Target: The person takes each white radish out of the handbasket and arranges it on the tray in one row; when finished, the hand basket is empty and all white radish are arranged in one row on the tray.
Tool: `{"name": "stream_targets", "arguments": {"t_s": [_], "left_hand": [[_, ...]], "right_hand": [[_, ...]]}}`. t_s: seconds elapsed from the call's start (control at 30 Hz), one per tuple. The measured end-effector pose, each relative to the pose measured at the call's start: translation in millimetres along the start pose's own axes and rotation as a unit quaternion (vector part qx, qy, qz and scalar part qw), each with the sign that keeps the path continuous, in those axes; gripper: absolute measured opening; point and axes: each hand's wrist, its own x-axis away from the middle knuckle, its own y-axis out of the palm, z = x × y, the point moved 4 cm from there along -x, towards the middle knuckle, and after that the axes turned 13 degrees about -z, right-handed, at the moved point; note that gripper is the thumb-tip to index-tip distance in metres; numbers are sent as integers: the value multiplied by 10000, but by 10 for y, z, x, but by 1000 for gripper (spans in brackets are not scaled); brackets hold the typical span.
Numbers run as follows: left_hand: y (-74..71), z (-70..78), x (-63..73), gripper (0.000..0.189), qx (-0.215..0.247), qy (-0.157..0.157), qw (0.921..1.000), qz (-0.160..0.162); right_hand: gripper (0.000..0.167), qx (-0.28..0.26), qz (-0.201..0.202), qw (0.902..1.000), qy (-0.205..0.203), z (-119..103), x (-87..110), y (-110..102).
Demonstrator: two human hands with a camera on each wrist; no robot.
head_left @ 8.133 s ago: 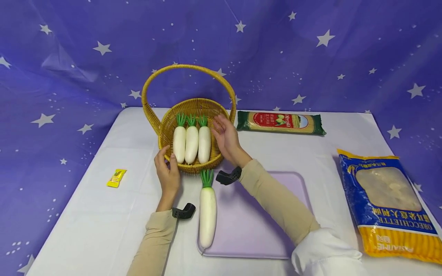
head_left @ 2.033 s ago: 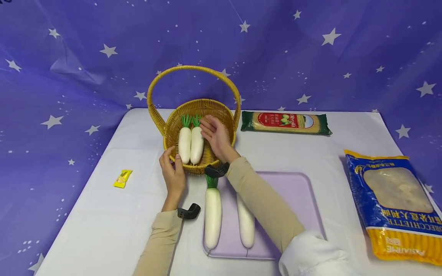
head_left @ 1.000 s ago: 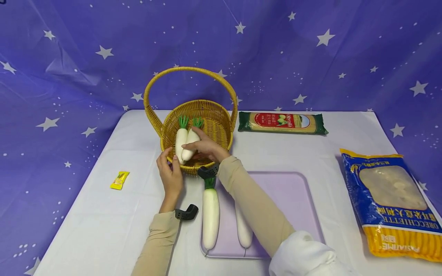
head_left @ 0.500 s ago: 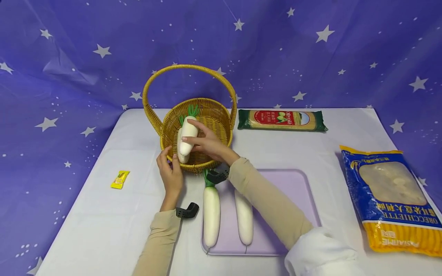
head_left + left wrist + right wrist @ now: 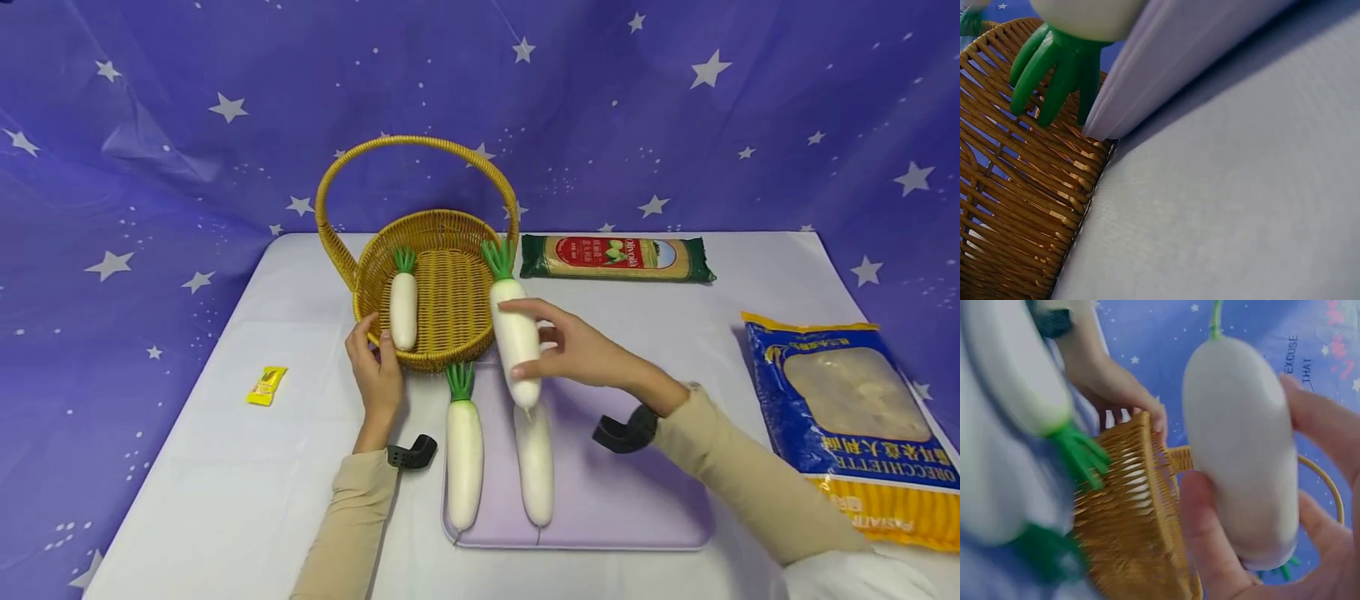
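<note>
In the head view my right hand point(image 5: 576, 346) pinches a white radish point(image 5: 516, 329) with green leaves between thumb and fingers, above the tray's upper left part. The right wrist view shows that radish point(image 5: 1238, 444) close up, its thin root upward. My left hand point(image 5: 375, 371) grips the near-left rim of a wicker basket point(image 5: 456, 304), with fingers over the edge. Inside the basket, on its left side, lies one radish point(image 5: 403, 310). Two more lie on the lilac tray point(image 5: 630, 500): a left radish point(image 5: 465, 467) and a right radish point(image 5: 536, 475), whose leaves are hidden by the held one.
A green-ended spaghetti pack point(image 5: 617, 258) lies at the back right of the white table point(image 5: 202, 492). To the right sits a blue and yellow pasta bag point(image 5: 847, 417). A small yellow wrapped sweet point(image 5: 267, 386) lies on the left. The tall basket handle point(image 5: 416, 140) arches over the basket.
One radish went from basket to tray earlier. Since then my right hand has taken another radish, lifted it out and carried it right, over the tray. My left hand stays on the rim.
</note>
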Motion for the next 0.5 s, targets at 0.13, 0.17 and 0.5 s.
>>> {"name": "stream_targets", "arguments": {"t_s": [0.13, 0.17, 0.5], "left_hand": [[25, 8, -4, 34, -49, -17, 10000, -30], [23, 11, -7, 34, -72, -17, 10000, -19], [31, -204, -34, 34, -131, -89, 9999, 34]], "right_hand": [[77, 385, 150, 9971, 633, 234, 485, 6], [77, 523, 182, 9952, 810, 302, 579, 14], [77, 1602, 176, 9706, 1788, 659, 1117, 196]]}}
